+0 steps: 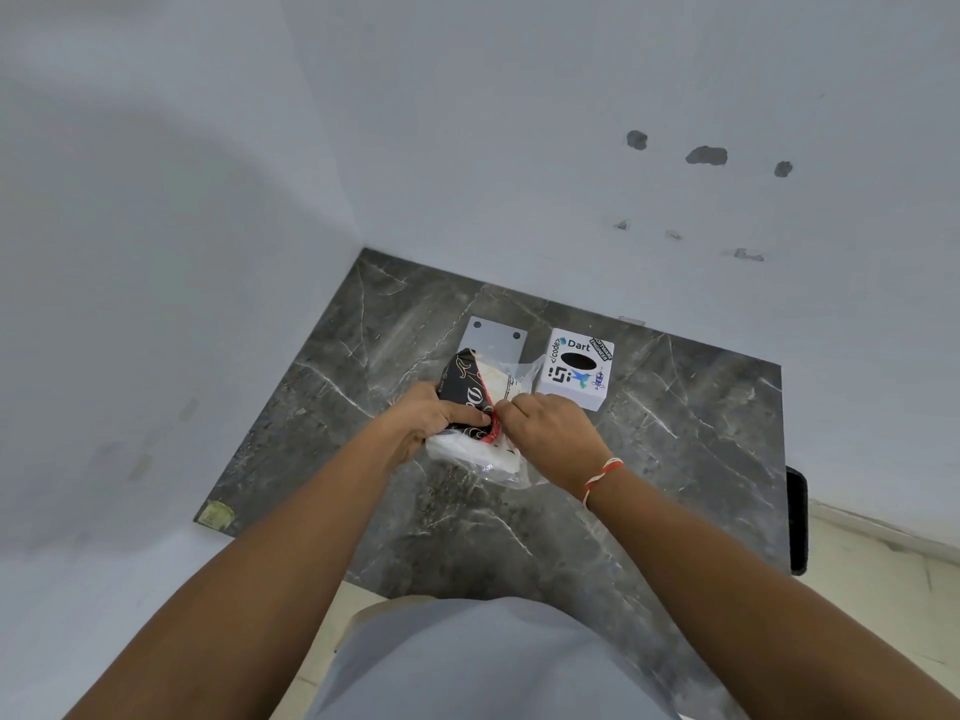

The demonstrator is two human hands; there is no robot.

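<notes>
A plastic pack of white tissues (485,415), with a black and red printed wrapper, lies on the dark marble counter (649,459). My left hand (423,418) grips the black side of the pack, thumb on top. At the red edge of the wrapper, my right hand (548,431) pinches with curled fingers. A white tissue box (575,368) with stickers and a dark oval slot stands just behind and right of the pack.
A flat grey plate (496,337) with two holes lies behind the pack. White walls close in the counter at the left and back. The counter's front edge is near my body, and its right edge drops to a pale floor.
</notes>
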